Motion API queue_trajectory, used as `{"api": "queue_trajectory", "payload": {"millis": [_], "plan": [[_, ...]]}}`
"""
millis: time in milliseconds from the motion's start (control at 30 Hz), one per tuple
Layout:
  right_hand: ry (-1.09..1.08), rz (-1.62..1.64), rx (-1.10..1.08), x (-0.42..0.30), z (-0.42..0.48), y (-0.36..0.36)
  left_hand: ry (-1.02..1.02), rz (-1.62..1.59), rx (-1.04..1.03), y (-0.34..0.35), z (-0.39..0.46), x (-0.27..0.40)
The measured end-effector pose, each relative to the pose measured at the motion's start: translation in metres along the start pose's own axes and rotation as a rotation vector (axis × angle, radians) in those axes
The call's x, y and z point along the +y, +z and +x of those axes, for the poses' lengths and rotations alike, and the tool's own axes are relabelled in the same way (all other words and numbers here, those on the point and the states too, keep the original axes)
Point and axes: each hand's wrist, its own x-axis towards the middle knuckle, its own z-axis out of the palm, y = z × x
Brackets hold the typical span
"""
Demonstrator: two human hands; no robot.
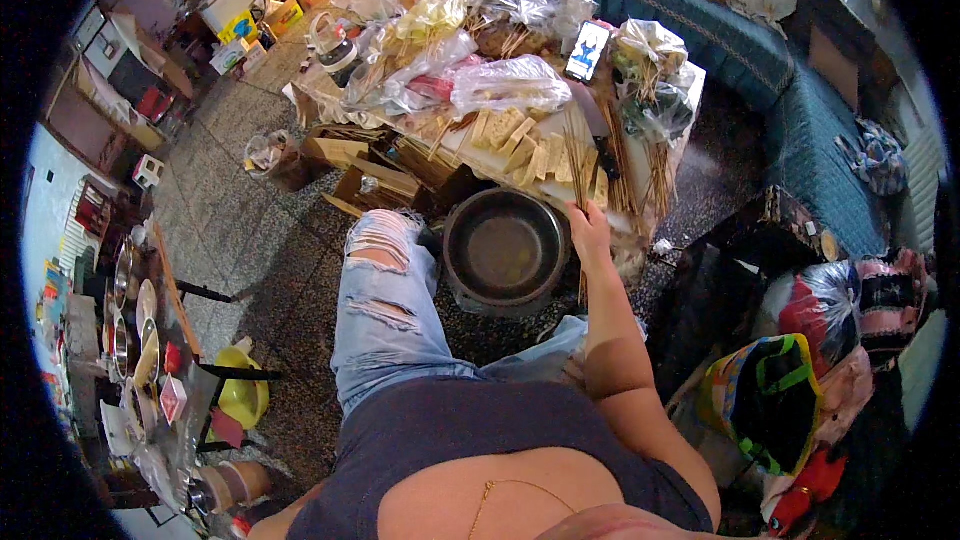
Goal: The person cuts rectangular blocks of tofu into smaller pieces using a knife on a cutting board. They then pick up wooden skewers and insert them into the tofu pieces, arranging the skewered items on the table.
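Observation:
My right hand (pixel 589 229) is closed round a bundle of thin brown sticks (pixel 576 157) at the near edge of a low table (pixel 686 142). The sticks point up and away over the table. Left of the hand, a round dark basin (pixel 504 247) stands at the floor by my knees. Pale, textured blocks (pixel 517 142) lie in rows near the table's front edge, and more brown sticks (pixel 619 157) lie to their right. Clear plastic bags (pixel 510 84) cover much of the table behind, with a lit phone (pixel 587 51) among them. My left hand is out of view.
Cardboard boxes (pixel 382 184) and a bin with a plastic liner (pixel 274 157) stand left of the basin. A blue-covered couch (pixel 832 142) runs behind and to the right. A side table (pixel 180 390) with dishes is at the left. Bags (pixel 825 307) are piled at the right.

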Motion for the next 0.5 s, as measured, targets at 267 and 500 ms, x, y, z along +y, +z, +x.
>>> {"api": "queue_trajectory", "payload": {"millis": [267,500], "plan": [[0.094,-0.063,0.03,-0.013,-0.004,-0.003,0.004,0.0,0.012,0.001,0.001,0.003],[0.029,-0.143,0.047,-0.007,-0.002,-0.003,0.002,-0.002,0.021,0.0,0.002,0.0]]}}
